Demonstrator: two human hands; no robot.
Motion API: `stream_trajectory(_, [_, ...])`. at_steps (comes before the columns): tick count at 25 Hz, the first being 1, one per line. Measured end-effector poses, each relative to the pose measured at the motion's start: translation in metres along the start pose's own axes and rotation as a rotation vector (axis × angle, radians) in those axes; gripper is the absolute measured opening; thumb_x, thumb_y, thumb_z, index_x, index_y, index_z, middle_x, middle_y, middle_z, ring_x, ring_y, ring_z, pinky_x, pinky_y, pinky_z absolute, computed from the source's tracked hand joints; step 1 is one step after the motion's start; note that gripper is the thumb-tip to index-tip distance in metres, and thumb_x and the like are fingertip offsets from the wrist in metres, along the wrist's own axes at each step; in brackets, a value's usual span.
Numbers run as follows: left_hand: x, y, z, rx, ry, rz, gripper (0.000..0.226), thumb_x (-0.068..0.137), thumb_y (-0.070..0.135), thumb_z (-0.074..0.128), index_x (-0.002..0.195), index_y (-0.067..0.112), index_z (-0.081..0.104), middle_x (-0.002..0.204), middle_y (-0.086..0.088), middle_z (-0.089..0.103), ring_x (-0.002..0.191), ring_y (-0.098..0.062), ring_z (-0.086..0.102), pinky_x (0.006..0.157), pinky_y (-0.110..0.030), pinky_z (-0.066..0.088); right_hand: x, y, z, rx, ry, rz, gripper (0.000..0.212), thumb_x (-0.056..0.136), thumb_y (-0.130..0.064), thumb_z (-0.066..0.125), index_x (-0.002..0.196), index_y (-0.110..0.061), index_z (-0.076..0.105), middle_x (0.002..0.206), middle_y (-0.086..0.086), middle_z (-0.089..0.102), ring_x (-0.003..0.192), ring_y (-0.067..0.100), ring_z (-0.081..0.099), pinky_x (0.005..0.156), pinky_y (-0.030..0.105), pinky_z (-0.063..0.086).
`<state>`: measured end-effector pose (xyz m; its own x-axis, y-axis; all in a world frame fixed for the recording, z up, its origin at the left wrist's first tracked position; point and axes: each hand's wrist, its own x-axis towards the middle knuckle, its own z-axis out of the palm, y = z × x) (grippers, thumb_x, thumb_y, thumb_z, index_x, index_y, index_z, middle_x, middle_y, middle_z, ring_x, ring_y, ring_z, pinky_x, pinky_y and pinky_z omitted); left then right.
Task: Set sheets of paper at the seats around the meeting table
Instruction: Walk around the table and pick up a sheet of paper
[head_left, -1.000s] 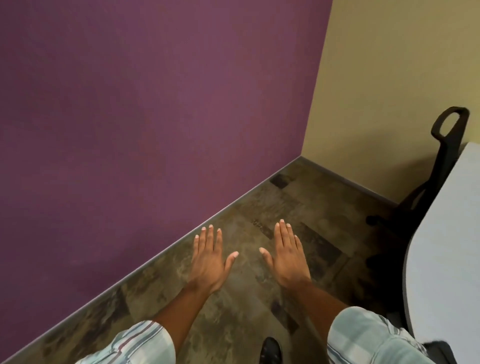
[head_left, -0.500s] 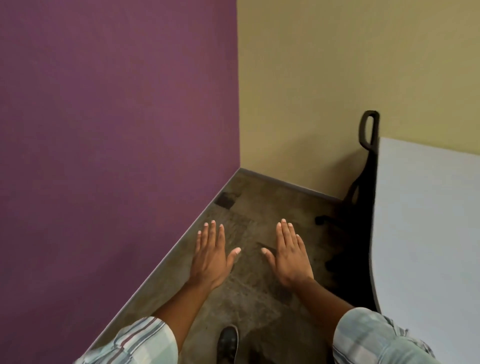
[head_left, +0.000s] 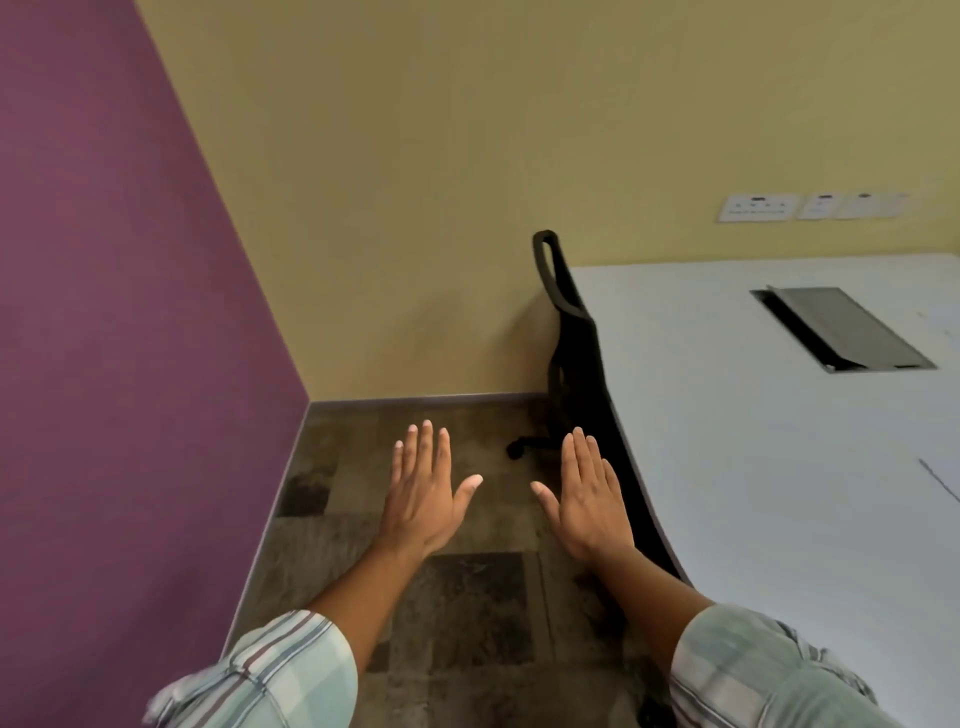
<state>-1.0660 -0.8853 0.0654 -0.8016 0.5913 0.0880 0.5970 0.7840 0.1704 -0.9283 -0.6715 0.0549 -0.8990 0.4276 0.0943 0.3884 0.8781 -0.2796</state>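
My left hand (head_left: 423, 493) and my right hand (head_left: 589, 493) are held out flat, palms down, over the floor, fingers apart, with nothing in either. The white meeting table (head_left: 753, 441) fills the right side; its curved edge runs just right of my right hand. A black office chair (head_left: 571, 332) is pushed in against that edge, beyond my right hand. A thin line near the table's right border (head_left: 940, 480) may be a sheet's edge; I cannot tell. No other paper shows.
A dark cable hatch (head_left: 841, 327) is set into the tabletop at the far right. A purple wall (head_left: 104, 312) stands close on the left and a yellow wall (head_left: 467, 156) with sockets (head_left: 758, 208) ahead. Tiled floor (head_left: 467, 597) lies between wall and table.
The view has swung to the right: the purple wall has slid left, and the table, chair, hatch and sockets have come into view. Both hands keep the same flat, empty pose.
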Motion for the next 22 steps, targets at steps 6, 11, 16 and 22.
stream_trajectory(6, [0.099, 0.051, 0.027, -0.007, -0.057, 0.219, 0.096, 0.099, 0.076, 0.014, 0.168, 0.009, 0.017, 0.176, -0.019, 0.010, 0.165, -0.036, 0.002, 0.134, -0.054, 0.006, 0.037, 0.059, -0.011, 0.019, 0.041, 0.225, 0.087, 0.098, -0.079, 0.006, 0.165, -0.025, -0.011, 0.174, -0.002, -0.018, 0.160, 0.021, -0.016, 0.132, 0.046, 0.006])
stream_trajectory(11, [0.169, 0.134, 0.068, 0.005, -0.119, 0.407, 0.099, 0.097, 0.079, 0.007, 0.168, 0.010, 0.014, 0.176, -0.018, 0.009, 0.165, -0.034, 0.001, 0.131, -0.049, 0.000, 0.058, 0.145, -0.008, 0.057, 0.055, 0.377, 0.087, 0.099, -0.076, 0.007, 0.164, -0.022, -0.014, 0.174, 0.001, -0.019, 0.160, 0.022, -0.016, 0.132, 0.047, 0.006])
stream_trajectory(16, [0.230, 0.239, 0.110, 0.035, -0.195, 0.522, 0.103, 0.091, 0.080, -0.006, 0.168, 0.013, 0.002, 0.177, -0.013, -0.004, 0.163, -0.030, -0.013, 0.132, -0.048, -0.006, 0.073, 0.249, -0.012, 0.103, 0.080, 0.522, 0.088, 0.103, -0.070, 0.013, 0.165, -0.013, -0.011, 0.173, 0.004, -0.018, 0.160, 0.023, -0.016, 0.132, 0.047, 0.008])
stream_trajectory(22, [0.288, 0.373, 0.149, 0.069, -0.267, 0.690, 0.100, 0.093, 0.080, -0.006, 0.169, 0.015, -0.005, 0.177, -0.011, -0.013, 0.163, -0.029, -0.020, 0.131, -0.044, -0.013, 0.065, 0.359, -0.032, 0.126, 0.147, 0.721, 0.088, 0.101, -0.073, 0.009, 0.164, -0.017, -0.015, 0.172, 0.000, -0.022, 0.159, 0.019, -0.020, 0.131, 0.042, 0.001])
